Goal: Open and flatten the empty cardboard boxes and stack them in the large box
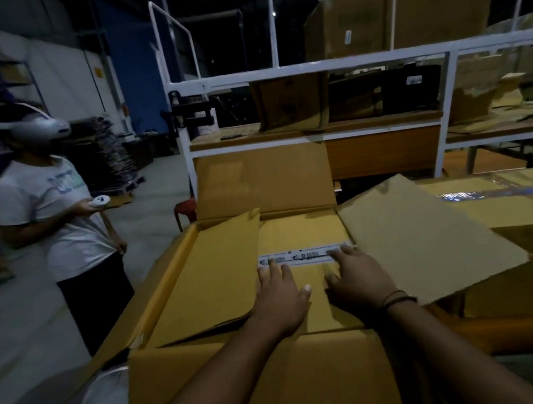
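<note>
The large open cardboard box (pixel 250 385) stands right in front of me, its far flap (pixel 262 182) upright and its right flap (pixel 424 241) spread outward. Flattened cardboard (pixel 207 278) lies stacked inside it, and the top sheet carries a strip of white printed tape (pixel 303 254). My left hand (pixel 280 297) rests palm down on that top sheet, fingers spread. My right hand (pixel 354 278) presses flat beside it, fingertips touching the tape. Neither hand grips anything.
A person in a white shirt (pixel 51 218) with a headset stands to the left, holding a controller. Behind the box is a white metal rack (pixel 308 67) with more cardboard boxes (pixel 400 18). A taped box (pixel 511 201) sits to the right. A red stool (pixel 185 209) stands behind.
</note>
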The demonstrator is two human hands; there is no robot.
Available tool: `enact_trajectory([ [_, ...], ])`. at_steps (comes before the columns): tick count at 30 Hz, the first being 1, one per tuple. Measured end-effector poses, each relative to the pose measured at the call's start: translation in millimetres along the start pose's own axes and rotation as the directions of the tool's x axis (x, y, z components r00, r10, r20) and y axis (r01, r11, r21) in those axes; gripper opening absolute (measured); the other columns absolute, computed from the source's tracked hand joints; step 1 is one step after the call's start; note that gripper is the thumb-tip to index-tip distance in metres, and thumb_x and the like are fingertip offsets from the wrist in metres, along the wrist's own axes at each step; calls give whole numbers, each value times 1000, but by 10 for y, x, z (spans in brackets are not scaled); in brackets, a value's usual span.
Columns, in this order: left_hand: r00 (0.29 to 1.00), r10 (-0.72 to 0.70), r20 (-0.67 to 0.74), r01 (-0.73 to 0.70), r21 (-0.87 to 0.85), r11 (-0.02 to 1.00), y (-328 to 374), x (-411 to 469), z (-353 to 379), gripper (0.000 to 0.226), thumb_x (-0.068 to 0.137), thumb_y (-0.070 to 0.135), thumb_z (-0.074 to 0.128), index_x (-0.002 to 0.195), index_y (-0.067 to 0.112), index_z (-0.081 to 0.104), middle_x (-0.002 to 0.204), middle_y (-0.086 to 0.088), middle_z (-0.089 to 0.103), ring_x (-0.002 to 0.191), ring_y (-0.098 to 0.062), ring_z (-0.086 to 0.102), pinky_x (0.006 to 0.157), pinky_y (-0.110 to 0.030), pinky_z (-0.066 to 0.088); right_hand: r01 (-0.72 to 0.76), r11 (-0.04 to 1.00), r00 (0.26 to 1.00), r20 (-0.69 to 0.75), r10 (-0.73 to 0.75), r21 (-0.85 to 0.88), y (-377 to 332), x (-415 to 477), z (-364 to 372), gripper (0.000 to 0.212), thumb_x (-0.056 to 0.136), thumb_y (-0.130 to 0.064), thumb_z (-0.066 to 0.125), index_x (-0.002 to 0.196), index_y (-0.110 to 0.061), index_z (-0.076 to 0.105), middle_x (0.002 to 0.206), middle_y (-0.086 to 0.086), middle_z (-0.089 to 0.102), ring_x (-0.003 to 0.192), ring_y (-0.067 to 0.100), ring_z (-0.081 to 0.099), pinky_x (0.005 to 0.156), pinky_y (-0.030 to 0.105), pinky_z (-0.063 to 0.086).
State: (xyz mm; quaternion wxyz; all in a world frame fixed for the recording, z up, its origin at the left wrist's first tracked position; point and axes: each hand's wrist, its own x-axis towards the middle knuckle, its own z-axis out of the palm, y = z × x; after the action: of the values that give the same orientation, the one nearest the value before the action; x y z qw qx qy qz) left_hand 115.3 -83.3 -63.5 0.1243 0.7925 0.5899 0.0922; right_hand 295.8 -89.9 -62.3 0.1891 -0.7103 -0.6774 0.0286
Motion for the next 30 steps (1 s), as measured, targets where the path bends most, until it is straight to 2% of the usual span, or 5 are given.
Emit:
enact_trajectory([
  [9,955,97,-280,-50,171,984,-981,250,-1160,65,109,37,39,164,15,14,172,-15,-4,158,-36,-4,127,-49,8,170,980,978,107,-181,109,-1489,565,425,63,102,-46,55,158,-23,37,165,10,33,151,26,31,119,45,34],
  [15,974,-24,-223,88,278,957,-2106,473,-1420,56,107,38,38,159,18,30,170,-17,14,157,-39,5,127,-51,5,238,935,956,109,-274,264,-2469,850,807,63,104,-50,52,158,-23,36,163,6,38,149,26,35,118,46,37],
  [20,985,-106,-135,150,378,913,-2710,501,-1269,63,103,42,43,161,24,26,169,-13,17,156,-42,7,125,-55,2,250,926,932,188,-310,284,-3040,948,1138,57,106,-44,40,160,-28,30,166,9,30,150,30,31,120,47,31],
  [26,976,-186,-115,167,-158,973,-3277,525,-836,49,110,40,24,159,36,32,170,-1,23,155,-32,19,123,-51,17,318,941,916,217,-337,119,-3233,1099,1433,59,103,-49,30,156,-23,38,159,15,36,148,38,22,121,56,20],
  [30,976,-191,-106,174,-150,973,-3317,662,-789,50,109,45,24,159,38,30,170,1,23,153,-34,21,122,-55,18,355,921,906,183,-381,159,-3199,1153,1399,56,103,-42,39,154,-20,40,155,13,40,144,33,26,119,52,24],
])
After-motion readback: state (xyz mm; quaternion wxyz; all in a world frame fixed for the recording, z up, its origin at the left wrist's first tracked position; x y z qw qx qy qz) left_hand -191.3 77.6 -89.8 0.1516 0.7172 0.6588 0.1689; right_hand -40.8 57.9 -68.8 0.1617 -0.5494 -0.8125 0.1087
